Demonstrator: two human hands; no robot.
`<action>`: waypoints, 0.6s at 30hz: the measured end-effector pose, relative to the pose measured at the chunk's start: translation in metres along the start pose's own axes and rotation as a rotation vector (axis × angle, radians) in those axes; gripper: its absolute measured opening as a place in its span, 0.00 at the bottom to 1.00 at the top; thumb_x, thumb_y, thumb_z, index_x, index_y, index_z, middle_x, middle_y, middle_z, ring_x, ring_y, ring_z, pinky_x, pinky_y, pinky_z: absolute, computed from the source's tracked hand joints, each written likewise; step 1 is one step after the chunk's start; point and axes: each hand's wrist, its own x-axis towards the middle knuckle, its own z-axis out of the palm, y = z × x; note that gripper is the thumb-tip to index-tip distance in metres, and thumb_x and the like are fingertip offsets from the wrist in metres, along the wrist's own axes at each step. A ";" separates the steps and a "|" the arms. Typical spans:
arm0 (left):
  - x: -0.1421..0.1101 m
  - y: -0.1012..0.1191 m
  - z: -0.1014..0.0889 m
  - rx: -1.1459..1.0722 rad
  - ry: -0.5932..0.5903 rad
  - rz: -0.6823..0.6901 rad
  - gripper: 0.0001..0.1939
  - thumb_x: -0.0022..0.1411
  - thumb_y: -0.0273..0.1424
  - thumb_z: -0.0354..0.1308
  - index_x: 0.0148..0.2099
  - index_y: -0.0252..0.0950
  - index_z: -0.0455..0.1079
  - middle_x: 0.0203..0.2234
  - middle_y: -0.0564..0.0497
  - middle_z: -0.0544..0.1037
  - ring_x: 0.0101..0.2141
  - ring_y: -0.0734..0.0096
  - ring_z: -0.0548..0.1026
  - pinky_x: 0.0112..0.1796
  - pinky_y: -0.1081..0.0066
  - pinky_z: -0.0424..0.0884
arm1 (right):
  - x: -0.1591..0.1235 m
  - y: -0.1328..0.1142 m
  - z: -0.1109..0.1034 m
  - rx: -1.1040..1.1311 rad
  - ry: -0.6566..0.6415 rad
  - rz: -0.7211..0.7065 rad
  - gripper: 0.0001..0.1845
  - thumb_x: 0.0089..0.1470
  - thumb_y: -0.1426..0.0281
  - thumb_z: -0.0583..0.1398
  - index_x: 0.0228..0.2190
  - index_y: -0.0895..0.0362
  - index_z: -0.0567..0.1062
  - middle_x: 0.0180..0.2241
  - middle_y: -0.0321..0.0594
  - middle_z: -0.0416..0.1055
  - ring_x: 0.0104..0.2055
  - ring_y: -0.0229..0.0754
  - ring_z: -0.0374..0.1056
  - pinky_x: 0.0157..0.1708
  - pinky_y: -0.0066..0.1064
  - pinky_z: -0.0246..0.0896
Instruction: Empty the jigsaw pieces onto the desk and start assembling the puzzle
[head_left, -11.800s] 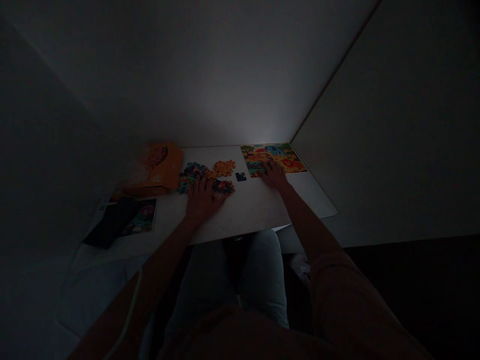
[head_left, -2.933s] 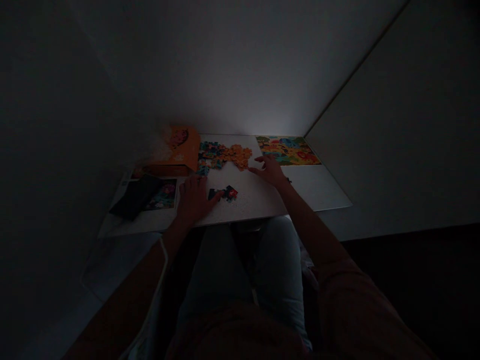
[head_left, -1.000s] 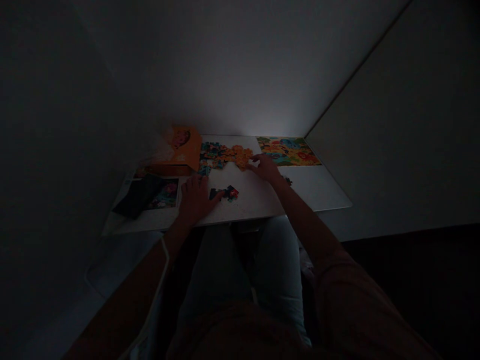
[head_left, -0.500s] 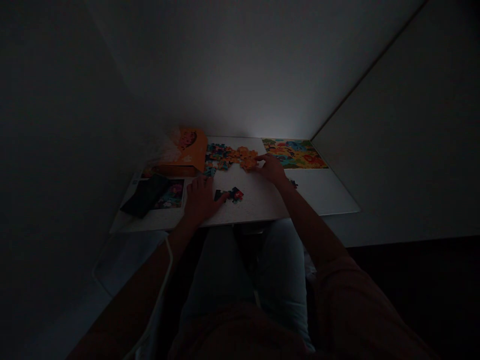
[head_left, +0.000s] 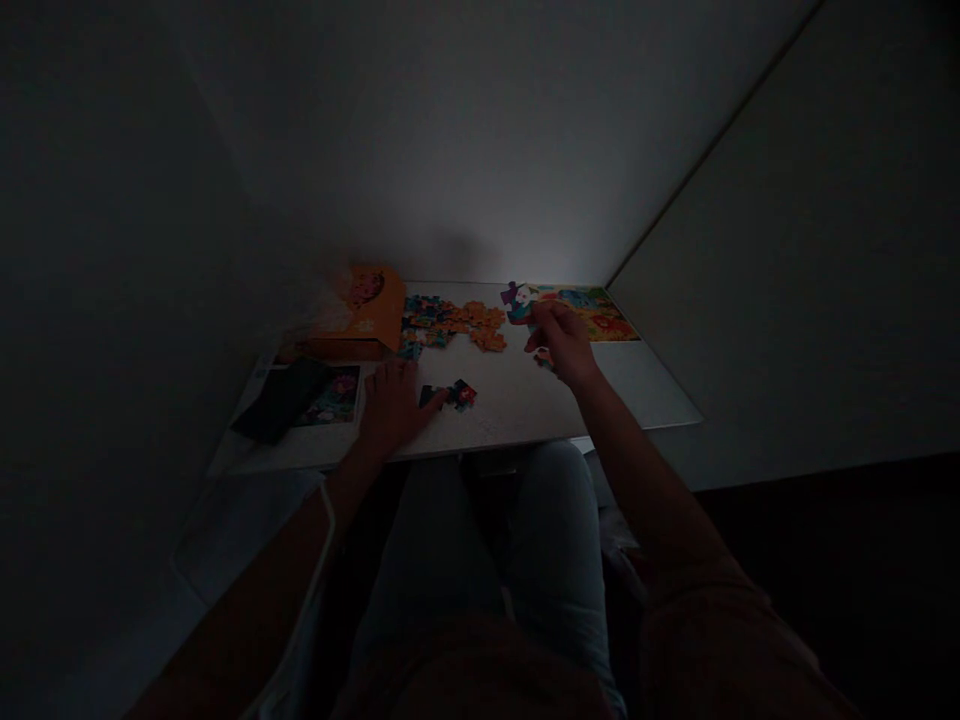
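Observation:
My right hand (head_left: pixel 561 340) pinches a jigsaw puzzle piece (head_left: pixel 519 302) with purple, white and teal print, raised above the table in front of a colourful picture sheet (head_left: pixel 607 318). My left hand (head_left: pixel 394 405) lies flat with fingers spread on the white table (head_left: pixel 510 415). Its thumb reaches a few dark and red puzzle pieces (head_left: pixel 463 394). Behind the hands is a loose heap of orange and teal puzzle pieces (head_left: pixel 450 318). Another small piece (head_left: pixel 544 358) shows below my right hand, partly covered by it.
An orange box (head_left: pixel 379 310) stands at the back left, with clear crinkled plastic beside it. In front of it lie a printed picture card (head_left: pixel 337 395) and a dark flat packet (head_left: pixel 281 405). A wall (head_left: pixel 480 150) rises behind the table. The room is dim.
My right hand has moved right from the orange heap and now holds up a purple, white and teal puzzle piece. My left hand stays in place. The view has shifted slightly.

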 end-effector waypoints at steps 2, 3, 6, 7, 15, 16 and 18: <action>0.000 0.000 0.000 -0.006 -0.002 -0.005 0.40 0.77 0.60 0.57 0.77 0.40 0.70 0.74 0.24 0.74 0.72 0.25 0.72 0.72 0.29 0.69 | -0.009 -0.018 -0.001 0.067 -0.016 -0.032 0.41 0.58 0.22 0.69 0.36 0.47 0.75 0.39 0.40 0.87 0.24 0.38 0.71 0.25 0.34 0.71; 0.000 0.000 -0.001 -0.004 -0.002 -0.008 0.40 0.77 0.60 0.57 0.77 0.41 0.70 0.74 0.25 0.74 0.72 0.25 0.72 0.72 0.28 0.69 | -0.014 -0.027 -0.001 0.067 -0.023 -0.050 0.41 0.58 0.22 0.69 0.36 0.47 0.75 0.38 0.40 0.87 0.24 0.38 0.70 0.25 0.34 0.71; 0.000 0.001 -0.002 0.015 -0.008 -0.012 0.41 0.76 0.62 0.56 0.78 0.42 0.69 0.74 0.26 0.74 0.72 0.26 0.71 0.72 0.29 0.69 | -0.028 -0.047 0.000 0.044 -0.023 -0.101 0.40 0.61 0.23 0.69 0.36 0.47 0.76 0.36 0.38 0.86 0.24 0.39 0.70 0.25 0.35 0.71; -0.001 0.001 -0.002 0.020 -0.008 -0.010 0.41 0.77 0.62 0.55 0.77 0.41 0.69 0.74 0.26 0.74 0.72 0.26 0.71 0.72 0.29 0.69 | -0.031 -0.052 0.000 0.039 -0.024 -0.120 0.39 0.62 0.24 0.69 0.36 0.47 0.76 0.36 0.38 0.86 0.24 0.39 0.69 0.26 0.35 0.71; 0.002 -0.001 0.002 -0.037 0.005 -0.010 0.40 0.75 0.61 0.56 0.78 0.45 0.68 0.75 0.26 0.74 0.73 0.22 0.70 0.72 0.24 0.67 | -0.037 -0.052 -0.003 0.045 -0.050 -0.111 0.35 0.60 0.29 0.74 0.41 0.46 0.77 0.36 0.35 0.85 0.22 0.36 0.68 0.25 0.34 0.72; 0.002 -0.001 0.002 -0.039 0.006 -0.010 0.40 0.75 0.61 0.57 0.77 0.45 0.69 0.75 0.26 0.75 0.74 0.22 0.70 0.72 0.24 0.67 | -0.036 -0.048 -0.002 0.052 -0.055 -0.096 0.35 0.58 0.30 0.76 0.41 0.46 0.77 0.37 0.35 0.84 0.23 0.36 0.69 0.24 0.33 0.73; 0.001 0.000 0.000 -0.033 -0.003 -0.011 0.39 0.75 0.60 0.57 0.77 0.44 0.70 0.74 0.26 0.75 0.74 0.23 0.71 0.72 0.26 0.67 | -0.034 -0.041 -0.001 0.064 -0.071 -0.072 0.35 0.56 0.32 0.77 0.40 0.47 0.77 0.38 0.35 0.84 0.23 0.35 0.69 0.23 0.32 0.72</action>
